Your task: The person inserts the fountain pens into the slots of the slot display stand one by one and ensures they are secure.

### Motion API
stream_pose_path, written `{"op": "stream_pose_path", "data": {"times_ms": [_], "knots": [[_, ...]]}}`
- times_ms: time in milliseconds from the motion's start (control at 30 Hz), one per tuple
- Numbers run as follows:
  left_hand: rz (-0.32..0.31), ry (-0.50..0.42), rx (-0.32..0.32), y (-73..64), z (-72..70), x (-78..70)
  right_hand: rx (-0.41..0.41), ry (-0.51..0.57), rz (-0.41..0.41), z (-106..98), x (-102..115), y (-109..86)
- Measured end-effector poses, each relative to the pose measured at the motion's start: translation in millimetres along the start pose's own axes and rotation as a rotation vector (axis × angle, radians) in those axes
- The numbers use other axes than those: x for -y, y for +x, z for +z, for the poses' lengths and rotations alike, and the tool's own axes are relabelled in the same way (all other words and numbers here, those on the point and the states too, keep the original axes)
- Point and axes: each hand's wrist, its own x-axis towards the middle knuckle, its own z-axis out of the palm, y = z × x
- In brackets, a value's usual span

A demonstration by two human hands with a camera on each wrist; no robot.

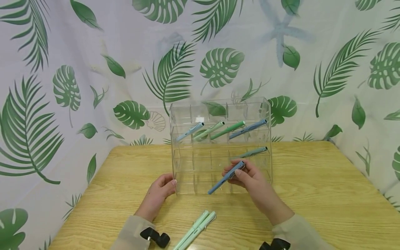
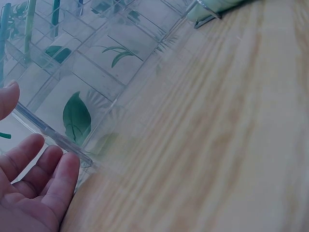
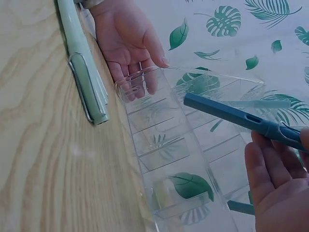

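The right hand (image 1: 251, 178) pinches a blue pen (image 1: 226, 177) near its clip end, thumb on the near side and fingers behind. From this hand the pen reaches out to the left and downward: its long axis slants, clip end high at the right, plain end low at the left. It is held in front of a clear rack (image 1: 201, 159), seemingly apart from it, the plain end before the rack's lower front edge, near the middle. That slant nearly matches the pens in the rack.

Just above the right hand, a teal pen (image 1: 251, 152) lies in a lower tier, by the rack's right edge. Higher up, across one tier from left to right, lie a light blue pen (image 1: 190, 131), a pale green pen (image 1: 208, 131), a green pen (image 1: 228, 130) and a darker blue pen (image 1: 248, 129).

The left hand (image 1: 159, 190) holds the rack's left edge near the bottom corner, thumb and fingers on either side.

Nearer the wearer, two mint pens (image 1: 196, 229) lie side by side on the worktop (image 1: 312, 187), closer to the left hand than the right. A leaf-patterned cloth (image 1: 125, 45) hangs beyond the worktop's far edge.
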Motion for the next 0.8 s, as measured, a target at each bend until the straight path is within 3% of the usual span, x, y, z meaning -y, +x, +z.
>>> {"op": "stream_pose_path", "data": {"times_ms": [600,800], "knots": [[0.006,0.003,0.006,-1.0,0.2,-0.7,-0.164,0.029,-0.172,-3,20,11.1],[0.007,0.001,-0.002,-1.0,0.3,0.1,-0.266,0.007,-0.243,-1,26,17.1]]}}
